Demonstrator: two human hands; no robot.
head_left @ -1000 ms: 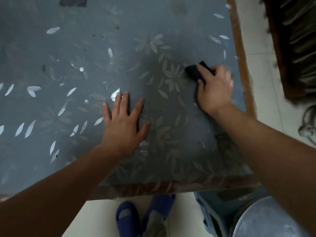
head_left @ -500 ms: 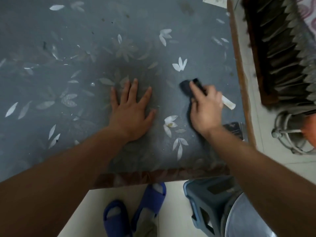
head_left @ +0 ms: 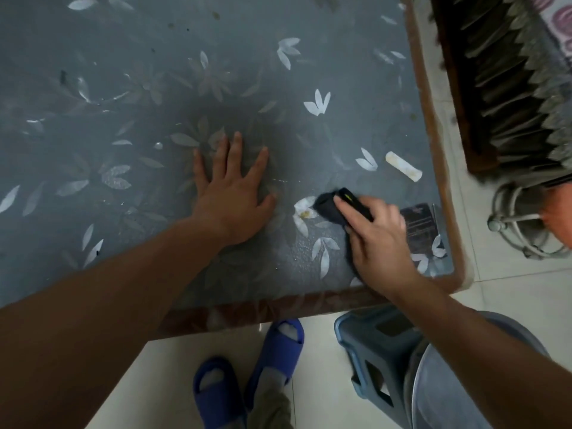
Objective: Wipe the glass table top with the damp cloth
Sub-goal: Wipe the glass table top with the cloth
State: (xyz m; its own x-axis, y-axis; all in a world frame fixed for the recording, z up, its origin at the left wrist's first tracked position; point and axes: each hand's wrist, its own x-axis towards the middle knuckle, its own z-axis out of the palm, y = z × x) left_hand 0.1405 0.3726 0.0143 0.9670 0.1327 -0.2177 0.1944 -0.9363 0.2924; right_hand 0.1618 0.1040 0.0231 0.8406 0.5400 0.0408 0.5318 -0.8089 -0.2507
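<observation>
A wide stroke to the right by the right hand (head_left: pixel 376 239) could knock the small pale stick (head_left: pixel 403 166) over the wooden rim (head_left: pixel 433 150), since it lies loose near that edge. The dark card (head_left: pixel 419 226) just beside the knuckles may be at the same risk, though I cannot tell whether it lies on the glass or under it. The cloth (head_left: pixel 329 205) is bunched small, so a pass could well skip strips and leave smears.

The right hand curls its fingers over the dark cloth and presses it to the glass top of the bench (head_left: pixel 154 41), near the front right corner. The cloth's free tip touches a pale petal bearing a yellowish spot (head_left: pixel 305 214). The left hand (head_left: pixel 230 205) lies flat on the glass to the left, fingers straight and spread, holding nothing. I judge that it braces the body and may leave a print to wipe.

Below the front edge, a blue stool (head_left: pixel 377 345) and blue slippers (head_left: pixel 278 345) stand on the tiled floor.
</observation>
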